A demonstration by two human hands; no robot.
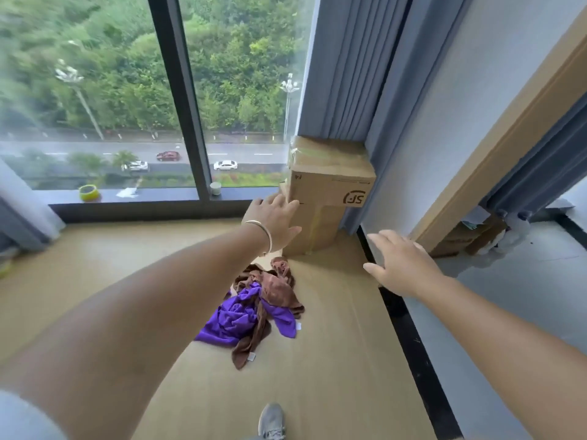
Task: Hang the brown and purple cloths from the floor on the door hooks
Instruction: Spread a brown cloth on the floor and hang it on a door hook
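Two cloths, brown cloth (275,289) tangled over purple cloth (236,315), heaped on floor (333,344) below both hands. Left hand (273,222) and right hand (401,265) spread, empty, apart. Stacked cardboard boxes (328,176) beyond, possibly touching left fingertips.

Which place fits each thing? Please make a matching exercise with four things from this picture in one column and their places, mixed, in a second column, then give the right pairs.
Things:
1. purple cloth
2. roll of tape
3. cardboard box
4. bracelet

Places:
A. on the window sill
B. on the left wrist
C. on the floor, tangled with the brown cloth
D. stacked by the curtain

Pairs: 1-C, 2-A, 3-D, 4-B
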